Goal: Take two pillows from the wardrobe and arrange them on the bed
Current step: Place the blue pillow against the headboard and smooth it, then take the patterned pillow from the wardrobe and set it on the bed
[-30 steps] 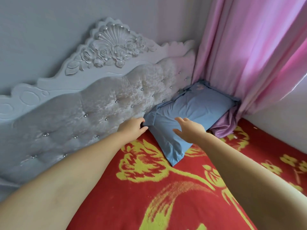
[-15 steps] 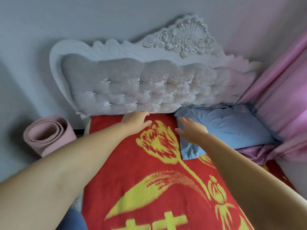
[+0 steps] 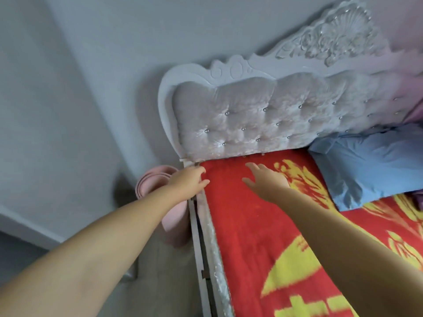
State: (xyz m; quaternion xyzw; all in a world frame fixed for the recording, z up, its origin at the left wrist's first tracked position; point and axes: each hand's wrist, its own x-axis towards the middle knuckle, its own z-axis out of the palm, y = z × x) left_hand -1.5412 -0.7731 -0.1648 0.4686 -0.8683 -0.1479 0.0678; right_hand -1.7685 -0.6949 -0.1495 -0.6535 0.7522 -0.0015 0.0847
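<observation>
Closest to the camera, two bare forearms reach forward from the bottom edge, their elbows cut off by the frame. Below them lies the bed (image 3: 240, 236), covered by a red blanket (image 3: 251, 225) with a yellow flower pattern; the pattern runs out of view at the bottom and right. Along the bed's left side, a pale frame rail (image 3: 196, 248) and a glittery mattress edge show.

Further on, the left hand (image 3: 187, 181) sits at the top left corner of the blanket, its fingers (image 3: 202, 183) curled loosely at the blanket's edge; whether they pinch the cloth cannot be told. The right hand (image 3: 267, 181) is flat and open just above or on the blanket, fingers spread, holding nothing.

Beside the bed on the left, a rolled pink mat (image 3: 155, 181) stands on the floor, partly hidden behind the left wrist and arm.

To the right, one blue pillow (image 3: 370, 165) lies at the head of the bed, its far edge against the headboard (image 3: 251, 120), its right end cut off. Only this one pillow shows. A bit of purple cloth (image 3: 418, 197) peeks out just under it at the frame edge.

Farthest back, the tufted, studded headboard with carved white trim rises against a grey wall (image 3: 114, 65). Its right end blurs into a pink haze.
</observation>
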